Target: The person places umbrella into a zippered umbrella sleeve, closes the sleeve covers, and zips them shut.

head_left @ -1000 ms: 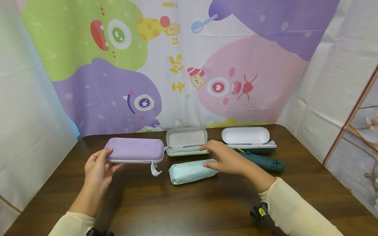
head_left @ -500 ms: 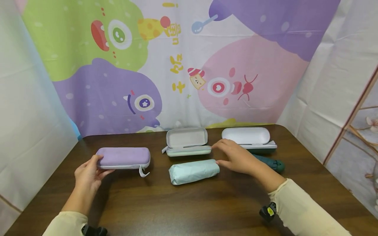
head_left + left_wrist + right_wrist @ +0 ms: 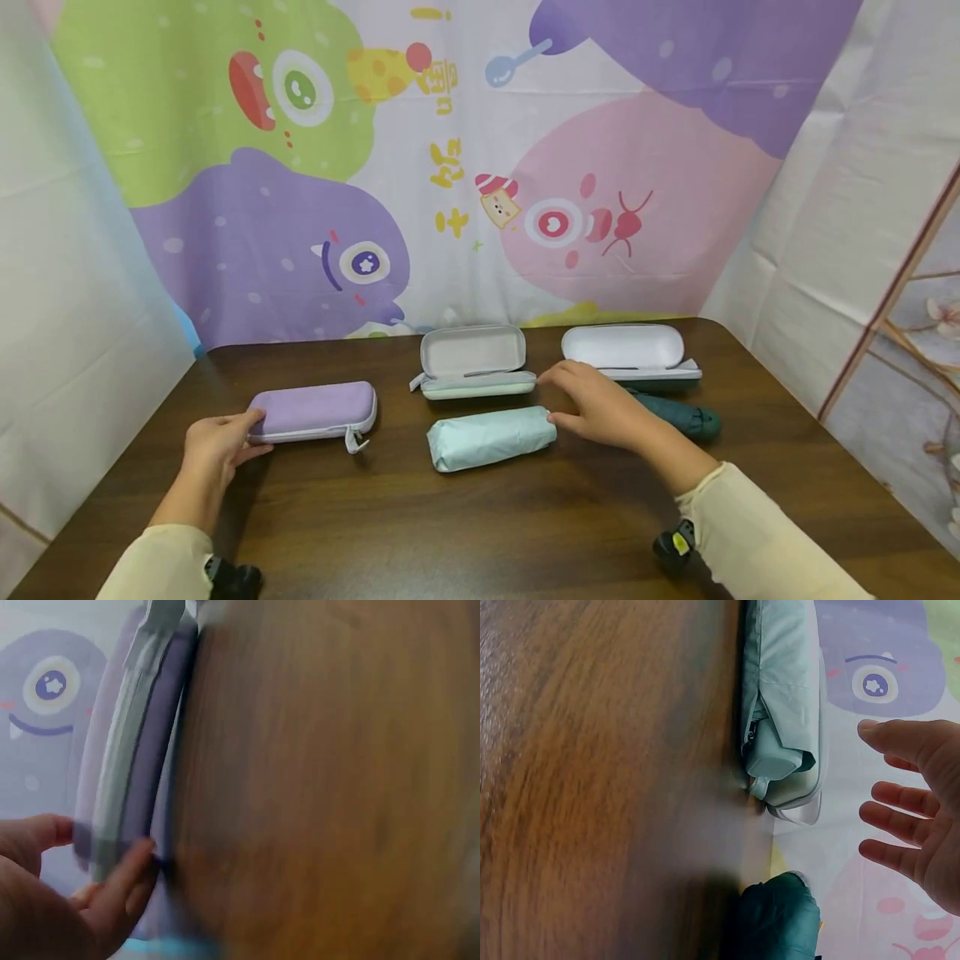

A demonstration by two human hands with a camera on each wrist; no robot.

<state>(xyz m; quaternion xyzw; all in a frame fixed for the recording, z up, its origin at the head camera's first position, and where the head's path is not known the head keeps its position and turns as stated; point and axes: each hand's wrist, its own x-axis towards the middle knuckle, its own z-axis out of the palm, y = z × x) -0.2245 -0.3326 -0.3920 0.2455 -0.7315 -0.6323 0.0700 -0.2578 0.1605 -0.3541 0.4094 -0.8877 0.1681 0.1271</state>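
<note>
A closed purple zip case (image 3: 311, 410) with a pale zip and dangling pull tab is on the left, its left end pinched by my left hand (image 3: 213, 442). The left wrist view shows the thumb on one face of the case and the fingers on the other; whether it touches the table is hard to tell. My right hand (image 3: 600, 408) hovers with relaxed, spread fingers near the right end of a mint folded umbrella (image 3: 491, 439). The right wrist view shows these fingers (image 3: 889, 821) holding nothing, apart from the umbrella's handle end (image 3: 774, 759).
Behind the mint umbrella stands an open mint case (image 3: 480, 386) with a grey lining. Further right is an open dark green case (image 3: 660, 385) with a white lining. A dark green folded umbrella (image 3: 690, 419) lies before it, partly behind my right hand. A cartoon-printed cloth (image 3: 450, 275) hangs behind the table.
The purple case has come left and down toward the table in my left hand. My right hand has drawn back to the right from the mint case, then stayed nearly still.
</note>
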